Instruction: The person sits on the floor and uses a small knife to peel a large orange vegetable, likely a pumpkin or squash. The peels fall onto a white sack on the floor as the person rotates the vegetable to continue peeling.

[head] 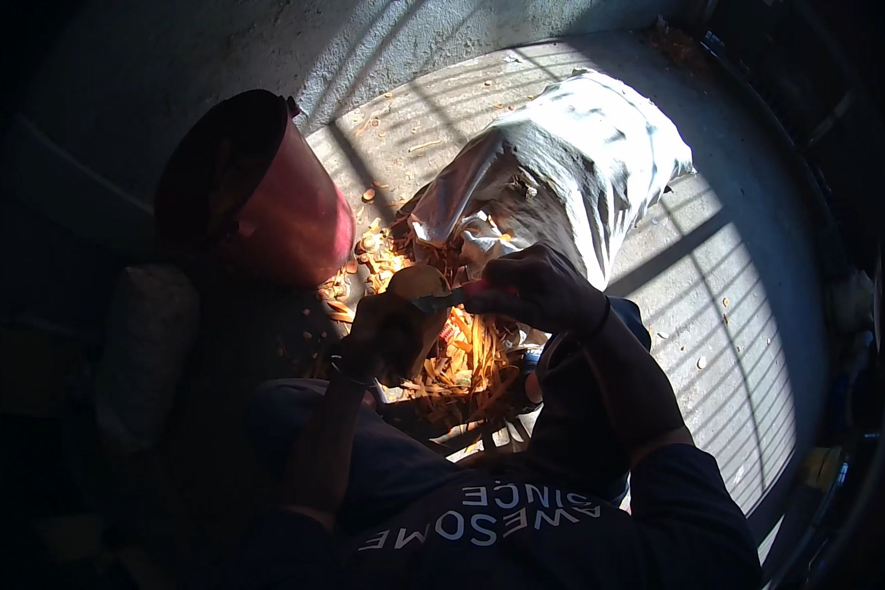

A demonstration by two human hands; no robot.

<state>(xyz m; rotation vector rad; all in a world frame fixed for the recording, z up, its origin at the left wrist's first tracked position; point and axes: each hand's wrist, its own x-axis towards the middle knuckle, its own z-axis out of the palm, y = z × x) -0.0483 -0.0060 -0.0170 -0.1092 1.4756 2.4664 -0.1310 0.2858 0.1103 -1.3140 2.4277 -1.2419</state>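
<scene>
My left hand is shut on a thick, orange-brown root vegetable, whose exact kind the shadow hides. The vegetable's rounded far end shows beyond my fingers. In my right hand is a small knife or peeler with a red handle. Its blade lies against or just over the vegetable; contact is hard to tell. Below both hands, orange peelings lie heaped on the floor between my legs.
A red plastic bucket leans at the left, its inside dark. Ahead lies a large white woven sack on the concrete floor, its mouth towards me. Another pale sack stands in shadow at left. A rough wall rises behind.
</scene>
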